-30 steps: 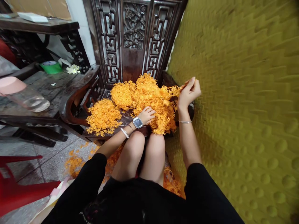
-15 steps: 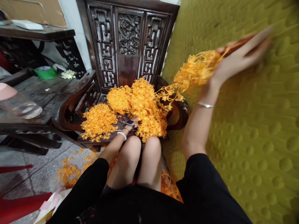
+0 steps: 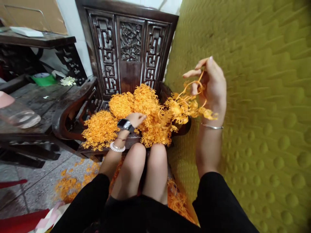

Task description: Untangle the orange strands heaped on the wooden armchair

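Observation:
A heap of tangled orange strands [image 3: 136,113] covers the seat of a dark carved wooden chair [image 3: 128,48] in front of my knees. My right hand [image 3: 209,84] is raised at the right, fingers pinched on an orange strand [image 3: 187,106] that trails down to the heap with a bunch of fringe hanging from it. My left hand [image 3: 136,119], with a watch and a bead bracelet on the wrist, rests on the heap with its fingers lying flat on the strands.
A yellow-green embossed panel [image 3: 255,97] fills the right side. At the left stands a dark wooden table [image 3: 36,97] with a green container [image 3: 43,79] and a clear glass vessel [image 3: 19,116]. Orange scraps [image 3: 73,181] lie on the tiled floor. A red stool [image 3: 19,223] is at bottom left.
My right hand pulled a strand out of the heap, swung it up and far right, then came back down toward the heap still holding it. My left hand stayed on the heap.

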`<action>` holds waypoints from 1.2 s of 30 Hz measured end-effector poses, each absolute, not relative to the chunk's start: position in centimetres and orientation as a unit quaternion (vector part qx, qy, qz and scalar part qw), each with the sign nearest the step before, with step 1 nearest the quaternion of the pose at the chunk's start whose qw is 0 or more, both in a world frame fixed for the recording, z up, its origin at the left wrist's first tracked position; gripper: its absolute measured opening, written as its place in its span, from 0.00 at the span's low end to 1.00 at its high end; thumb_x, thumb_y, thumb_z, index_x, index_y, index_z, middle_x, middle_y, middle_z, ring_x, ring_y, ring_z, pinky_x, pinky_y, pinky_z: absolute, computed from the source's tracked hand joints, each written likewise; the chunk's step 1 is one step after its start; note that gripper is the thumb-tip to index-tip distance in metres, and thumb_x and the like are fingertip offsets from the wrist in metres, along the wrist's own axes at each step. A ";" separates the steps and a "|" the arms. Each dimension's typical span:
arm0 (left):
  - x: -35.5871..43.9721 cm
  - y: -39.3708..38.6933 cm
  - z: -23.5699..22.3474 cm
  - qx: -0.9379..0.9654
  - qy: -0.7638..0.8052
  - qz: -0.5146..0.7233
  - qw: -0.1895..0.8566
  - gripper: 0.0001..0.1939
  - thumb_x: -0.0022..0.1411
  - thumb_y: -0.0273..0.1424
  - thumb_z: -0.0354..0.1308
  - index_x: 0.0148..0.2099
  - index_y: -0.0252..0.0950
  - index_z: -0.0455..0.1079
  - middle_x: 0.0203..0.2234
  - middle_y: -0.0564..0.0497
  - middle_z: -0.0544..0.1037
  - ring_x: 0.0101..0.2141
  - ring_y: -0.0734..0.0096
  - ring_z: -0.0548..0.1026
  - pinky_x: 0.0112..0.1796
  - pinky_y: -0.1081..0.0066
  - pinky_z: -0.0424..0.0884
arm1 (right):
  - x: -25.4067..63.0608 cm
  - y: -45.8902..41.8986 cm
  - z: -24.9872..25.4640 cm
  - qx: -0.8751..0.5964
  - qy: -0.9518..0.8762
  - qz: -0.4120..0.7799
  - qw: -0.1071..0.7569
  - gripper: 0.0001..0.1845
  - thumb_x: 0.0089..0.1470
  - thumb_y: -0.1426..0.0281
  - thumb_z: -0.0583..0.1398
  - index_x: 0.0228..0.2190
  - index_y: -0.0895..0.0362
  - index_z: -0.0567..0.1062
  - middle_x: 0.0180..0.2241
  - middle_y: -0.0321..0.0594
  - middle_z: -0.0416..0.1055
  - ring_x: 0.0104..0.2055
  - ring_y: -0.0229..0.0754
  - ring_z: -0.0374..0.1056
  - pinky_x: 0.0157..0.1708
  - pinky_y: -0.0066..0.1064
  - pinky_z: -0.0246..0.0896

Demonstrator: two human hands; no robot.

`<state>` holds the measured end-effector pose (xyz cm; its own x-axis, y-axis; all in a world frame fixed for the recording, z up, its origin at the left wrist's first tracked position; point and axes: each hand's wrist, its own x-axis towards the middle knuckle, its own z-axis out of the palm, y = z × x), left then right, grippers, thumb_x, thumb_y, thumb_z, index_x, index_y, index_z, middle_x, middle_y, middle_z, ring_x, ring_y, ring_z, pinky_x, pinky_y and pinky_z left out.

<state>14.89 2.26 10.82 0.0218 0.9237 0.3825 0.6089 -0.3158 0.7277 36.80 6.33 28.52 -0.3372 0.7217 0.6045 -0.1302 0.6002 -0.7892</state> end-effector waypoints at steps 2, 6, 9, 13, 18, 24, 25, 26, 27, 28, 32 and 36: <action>15.2 0.7 13.4 0.675 0.491 0.523 0.174 0.20 0.65 0.44 0.48 0.50 0.38 0.69 0.46 0.45 0.76 0.48 0.63 0.73 0.46 0.64 0.69 | 35.9 4.7 27.6 -0.189 -0.731 0.421 0.502 0.14 0.61 0.58 0.50 0.32 0.56 0.64 0.30 0.33 0.77 0.15 0.25 0.63 0.10 0.20 0.46; 17.9 -1.4 16.0 0.717 0.347 0.582 0.166 0.28 0.56 0.41 0.61 0.56 0.37 0.64 0.53 0.42 0.71 0.49 0.64 0.72 0.47 0.66 0.69 | 34.2 2.2 26.7 -0.179 -0.716 0.486 0.468 0.16 0.59 0.55 0.51 0.31 0.55 0.62 0.29 0.30 0.77 0.10 0.25 0.57 0.08 0.21 0.44; 19.0 -2.0 15.6 0.735 0.387 0.528 0.178 0.14 0.57 0.34 0.59 0.45 0.33 0.72 0.38 0.46 0.78 0.31 0.72 0.75 0.37 0.69 0.72 | 34.4 0.5 26.1 -0.191 -0.697 0.485 0.492 0.15 0.60 0.57 0.52 0.30 0.55 0.64 0.26 0.30 0.76 0.07 0.25 0.49 0.08 0.22 0.47; 17.7 -3.6 15.4 0.716 0.427 0.547 0.072 0.09 0.53 0.27 0.59 0.39 0.37 0.73 0.34 0.51 0.75 0.32 0.72 0.72 0.35 0.69 0.71 | 36.0 -1.7 24.7 -0.240 -0.680 0.462 0.516 0.14 0.61 0.59 0.52 0.30 0.56 0.67 0.24 0.33 0.76 0.06 0.26 0.47 0.08 0.23 0.50; 16.7 -5.4 16.2 0.640 0.477 0.595 -0.096 0.08 0.52 0.28 0.59 0.37 0.36 0.69 0.40 0.47 0.69 0.47 0.59 0.67 0.49 0.57 0.66 | 35.8 -3.7 21.9 -0.296 -0.660 0.523 0.451 0.19 0.58 0.52 0.53 0.37 0.55 0.70 0.29 0.36 0.76 0.10 0.28 0.58 0.13 0.23 0.59; 15.4 -5.6 15.0 0.657 0.432 0.607 -0.113 0.09 0.52 0.21 0.54 0.37 0.38 0.63 0.44 0.48 0.68 0.48 0.62 0.68 0.50 0.60 0.66 | 34.4 -5.9 18.6 -0.331 -0.737 0.478 0.346 0.20 0.55 0.54 0.56 0.43 0.53 0.73 0.39 0.40 0.75 0.20 0.33 0.69 0.20 0.26 0.65; 15.2 -5.9 14.9 0.654 0.436 0.606 -0.120 0.11 0.51 0.21 0.53 0.37 0.39 0.63 0.43 0.48 0.69 0.47 0.61 0.68 0.50 0.60 0.66 | 34.2 -6.4 18.2 -0.336 -0.755 0.457 0.330 0.19 0.54 0.55 0.58 0.42 0.54 0.74 0.38 0.40 0.75 0.21 0.34 0.69 0.20 0.26 0.65; 15.1 -6.2 14.7 0.646 0.444 0.608 -0.126 0.13 0.51 0.20 0.53 0.39 0.39 0.63 0.43 0.48 0.69 0.47 0.61 0.68 0.50 0.59 0.66 | 34.0 -7.0 17.9 -0.346 -0.768 0.433 0.321 0.18 0.53 0.56 0.59 0.41 0.55 0.74 0.37 0.41 0.75 0.21 0.34 0.69 0.21 0.26 0.65; 15.2 -6.6 14.6 0.631 0.455 0.615 -0.129 0.15 0.50 0.20 0.54 0.41 0.39 0.63 0.44 0.48 0.69 0.47 0.60 0.68 0.50 0.58 0.65 | 33.8 -7.6 17.6 -0.360 -0.775 0.409 0.320 0.18 0.52 0.58 0.61 0.40 0.56 0.74 0.37 0.41 0.74 0.22 0.35 0.69 0.21 0.26 0.64; 15.4 -7.0 14.5 0.610 0.466 0.628 -0.130 0.16 0.51 0.21 0.54 0.43 0.40 0.63 0.44 0.48 0.68 0.48 0.60 0.68 0.51 0.57 0.65 | 33.6 -8.3 17.4 -0.375 -0.780 0.384 0.322 0.18 0.51 0.59 0.62 0.41 0.56 0.74 0.36 0.41 0.74 0.22 0.35 0.68 0.21 0.26 0.64; 16.1 -7.5 13.7 0.514 0.491 0.696 -0.101 0.20 0.55 0.27 0.56 0.50 0.39 0.61 0.48 0.46 0.66 0.53 0.58 0.64 0.56 0.56 0.59 | 33.1 -10.8 17.3 -0.427 -0.809 0.253 0.314 0.13 0.52 0.62 0.62 0.36 0.57 0.74 0.23 0.34 0.69 0.19 0.33 0.61 0.21 0.26 0.56; 13.6 -6.1 12.1 0.381 0.536 0.749 -0.085 0.12 0.63 0.33 0.51 0.48 0.37 0.60 0.45 0.45 0.67 0.49 0.64 0.67 0.52 0.59 0.64 | 34.3 -12.3 17.3 -0.463 -0.796 0.188 0.341 0.09 0.54 0.65 0.59 0.26 0.57 0.72 0.17 0.31 0.62 0.18 0.32 0.55 0.20 0.26 0.49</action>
